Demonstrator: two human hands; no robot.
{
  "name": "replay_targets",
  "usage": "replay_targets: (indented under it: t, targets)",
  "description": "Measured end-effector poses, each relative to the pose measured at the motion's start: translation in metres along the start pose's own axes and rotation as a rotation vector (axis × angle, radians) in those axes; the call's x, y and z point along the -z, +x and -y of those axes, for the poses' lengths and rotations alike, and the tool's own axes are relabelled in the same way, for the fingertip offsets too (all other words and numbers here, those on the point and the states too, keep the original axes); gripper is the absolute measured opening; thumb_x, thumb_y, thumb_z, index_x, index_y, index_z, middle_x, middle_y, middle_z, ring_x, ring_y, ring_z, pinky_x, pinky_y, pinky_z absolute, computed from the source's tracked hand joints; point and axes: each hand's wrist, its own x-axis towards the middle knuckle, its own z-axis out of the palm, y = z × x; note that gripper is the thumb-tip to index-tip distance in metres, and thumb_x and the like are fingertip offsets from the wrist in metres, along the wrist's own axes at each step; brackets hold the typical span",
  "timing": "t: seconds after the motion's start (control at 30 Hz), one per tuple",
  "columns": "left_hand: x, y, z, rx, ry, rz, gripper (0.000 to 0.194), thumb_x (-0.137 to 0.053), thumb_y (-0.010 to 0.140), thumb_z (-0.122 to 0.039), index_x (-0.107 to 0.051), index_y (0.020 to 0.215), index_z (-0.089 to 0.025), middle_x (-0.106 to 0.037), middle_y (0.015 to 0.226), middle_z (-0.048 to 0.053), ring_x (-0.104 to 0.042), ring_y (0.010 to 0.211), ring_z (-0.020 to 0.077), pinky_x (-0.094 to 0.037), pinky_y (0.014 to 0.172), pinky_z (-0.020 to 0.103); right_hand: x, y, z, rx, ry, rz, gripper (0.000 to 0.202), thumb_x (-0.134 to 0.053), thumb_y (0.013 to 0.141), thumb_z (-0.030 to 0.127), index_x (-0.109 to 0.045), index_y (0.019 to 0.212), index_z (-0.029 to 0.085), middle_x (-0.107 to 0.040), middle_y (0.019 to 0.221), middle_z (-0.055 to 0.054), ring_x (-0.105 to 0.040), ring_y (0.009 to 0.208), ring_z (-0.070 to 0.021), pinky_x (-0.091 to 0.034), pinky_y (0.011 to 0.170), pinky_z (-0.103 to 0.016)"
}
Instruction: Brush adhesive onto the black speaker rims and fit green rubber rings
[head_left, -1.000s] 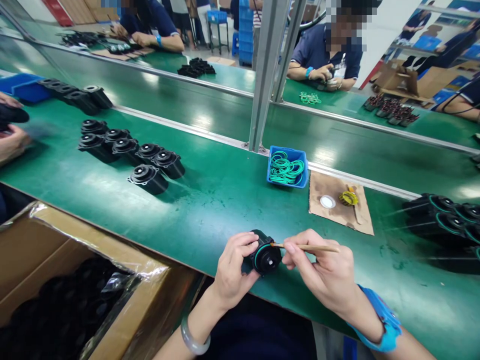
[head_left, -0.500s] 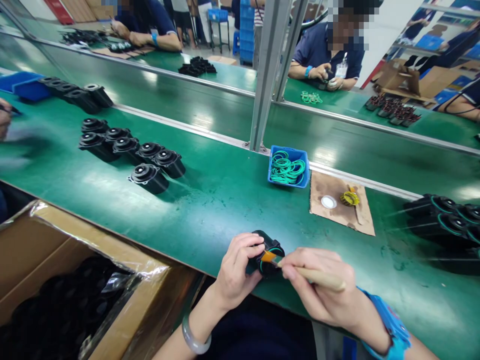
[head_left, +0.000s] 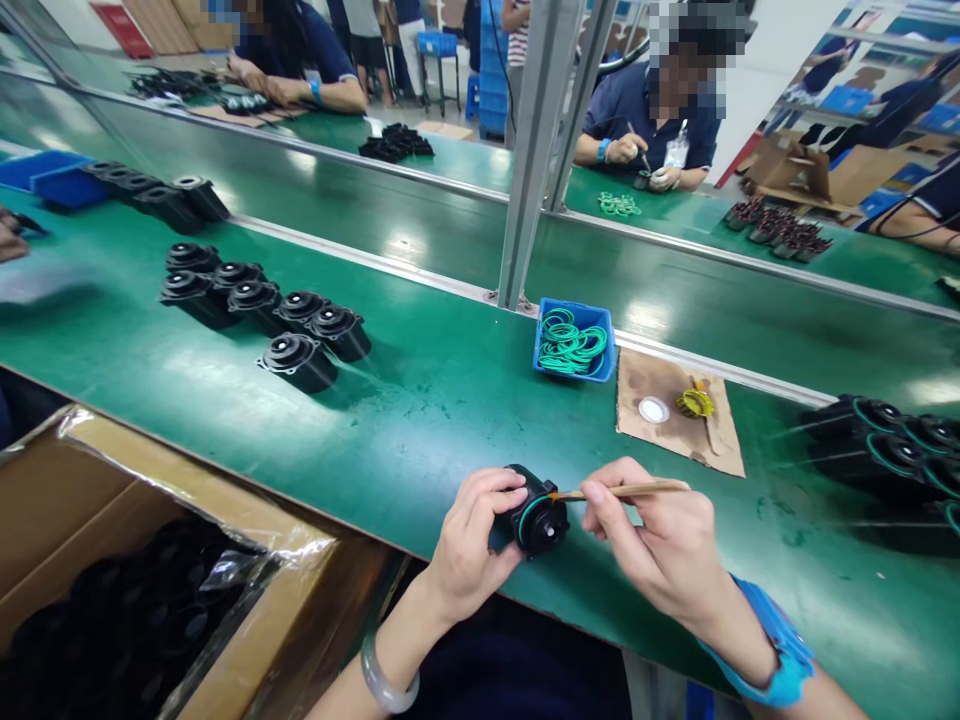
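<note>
My left hand (head_left: 476,540) is closed around a black cylindrical housing (head_left: 544,528), tilted on the bench near its front edge. A green sealing ring (head_left: 534,508) circles the housing's stepped end. In my right hand (head_left: 656,530) is a brush (head_left: 630,490) with a pale wooden handle, pinched between thumb and fingers. Its orange bristles meet the upper right side of the housing by the ring. Beyond my hands a blue bin (head_left: 574,340) holds green rings. On a stained piece of cardboard (head_left: 652,442) stand a small yellow pot (head_left: 695,403) and a white disc (head_left: 654,410).
Several black housings (head_left: 296,360) stand to the left, and more with green rings (head_left: 892,450) at the right. An open carton (head_left: 292,530) of black parts is at lower left. A metal post (head_left: 525,170) rises from the rail. Co-workers sit across the bench; another person's hand (head_left: 10,235) is far left.
The brush has moved from across the housing's front face to the upper right of its ring, its handle now nearly level. My left hand keeps hold of the housing.
</note>
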Motion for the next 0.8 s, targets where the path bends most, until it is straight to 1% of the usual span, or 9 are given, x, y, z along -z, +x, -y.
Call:
replay_targets:
  t: [0.2, 0.27, 0.3, 0.4, 0.47, 0.53, 0.6, 0.67, 0.8]
  targets:
    - [-0.002, 0.003, 0.000, 0.042, -0.026, 0.010, 0.039, -0.067, 0.080, -0.012, -0.055, 0.117, -0.019, -0.067, 0.110, 0.012, -0.066, 0.106, 0.0252, -0.058, 0.090, 0.043, -0.005, 0.003, 0.012, 0.036, 0.134, 0.084, 0.030, -0.045, 0.101, 0.018, -0.059, 0.075, 0.018, -0.062, 0.062, 0.001, -0.057, 0.047, -0.0087, -0.044, 0.050, -0.020]
    - [-0.003, 0.004, 0.000, 0.053, -0.023, 0.007, 0.040, -0.066, 0.079, -0.010, -0.056, 0.116, -0.018, -0.068, 0.110, 0.012, -0.067, 0.106, 0.0252, -0.058, 0.089, 0.043, -0.001, 0.002, 0.011, 0.020, 0.217, 0.058, 0.030, -0.046, 0.100, 0.018, -0.059, 0.073, 0.019, -0.063, 0.063, 0.001, -0.059, 0.049, -0.0093, -0.046, 0.050, -0.020]
    - [-0.003, 0.004, 0.000, 0.077, -0.018, -0.003, 0.040, -0.067, 0.078, -0.010, -0.056, 0.115, -0.018, -0.068, 0.110, 0.012, -0.067, 0.105, 0.0250, -0.059, 0.089, 0.042, 0.003, 0.001, 0.006, -0.009, 0.247, 0.012, 0.030, -0.047, 0.100, 0.019, -0.060, 0.073, 0.019, -0.063, 0.065, 0.001, -0.060, 0.051, -0.0100, -0.047, 0.051, -0.021]
    - [-0.003, 0.003, 0.001, 0.213, -0.010, -0.061, 0.043, -0.077, 0.072, -0.015, -0.058, 0.110, -0.019, -0.070, 0.108, 0.010, -0.070, 0.101, 0.0245, -0.060, 0.086, 0.039, 0.020, -0.001, -0.027, -0.167, 0.212, -0.209, 0.026, -0.050, 0.099, 0.028, -0.063, 0.078, 0.019, -0.065, 0.072, -0.002, -0.063, 0.058, -0.0134, -0.049, 0.052, -0.023]
    - [-0.003, 0.002, 0.004, 0.307, -0.024, -0.089, 0.047, -0.083, 0.067, -0.020, -0.059, 0.107, -0.020, -0.071, 0.107, 0.009, -0.072, 0.100, 0.0249, -0.060, 0.085, 0.038, 0.037, -0.003, -0.062, -0.344, 0.069, -0.335, 0.029, -0.050, 0.098, 0.041, -0.063, 0.084, 0.019, -0.067, 0.076, -0.004, -0.064, 0.061, -0.0162, -0.050, 0.054, -0.026]
    - [-0.004, 0.000, 0.008, 0.379, -0.051, -0.096, 0.048, -0.085, 0.064, -0.024, -0.061, 0.105, -0.020, -0.071, 0.107, 0.009, -0.072, 0.100, 0.0260, -0.060, 0.086, 0.039, 0.057, -0.006, -0.099, -0.558, -0.097, -0.406, 0.039, -0.047, 0.093, 0.055, -0.062, 0.087, 0.019, -0.068, 0.077, -0.006, -0.066, 0.063, -0.0191, -0.051, 0.056, -0.029]
    - [-0.004, -0.002, 0.013, 0.448, -0.080, -0.090, 0.048, -0.085, 0.064, -0.027, -0.062, 0.105, -0.020, -0.072, 0.107, 0.010, -0.072, 0.101, 0.0269, -0.060, 0.088, 0.041, 0.074, -0.010, -0.132, -0.664, -0.186, -0.451, 0.048, -0.045, 0.089, 0.063, -0.062, 0.089, 0.018, -0.070, 0.072, -0.008, -0.067, 0.062, -0.0226, -0.052, 0.058, -0.032]
    - [-0.004, -0.005, 0.019, 0.509, -0.107, -0.073, 0.047, -0.085, 0.065, -0.031, -0.063, 0.104, -0.020, -0.071, 0.108, 0.010, -0.072, 0.101, 0.0279, -0.059, 0.090, 0.043, 0.085, -0.016, -0.156, -0.721, -0.230, -0.471, 0.056, -0.044, 0.084, 0.070, -0.062, 0.085, 0.017, -0.071, 0.068, -0.011, -0.068, 0.059, -0.0255, -0.052, 0.058, -0.034]
    - [-0.005, -0.011, 0.029, 0.561, -0.112, -0.058, 0.048, -0.084, 0.065, -0.038, -0.063, 0.105, -0.020, -0.071, 0.112, 0.011, -0.070, 0.106, 0.0302, -0.058, 0.093, 0.045, 0.087, -0.026, -0.182, -0.794, -0.265, -0.458, 0.066, -0.039, 0.079, 0.079, -0.062, 0.077, 0.018, -0.073, 0.068, -0.016, -0.071, 0.060, -0.0288, -0.053, 0.057, -0.035]
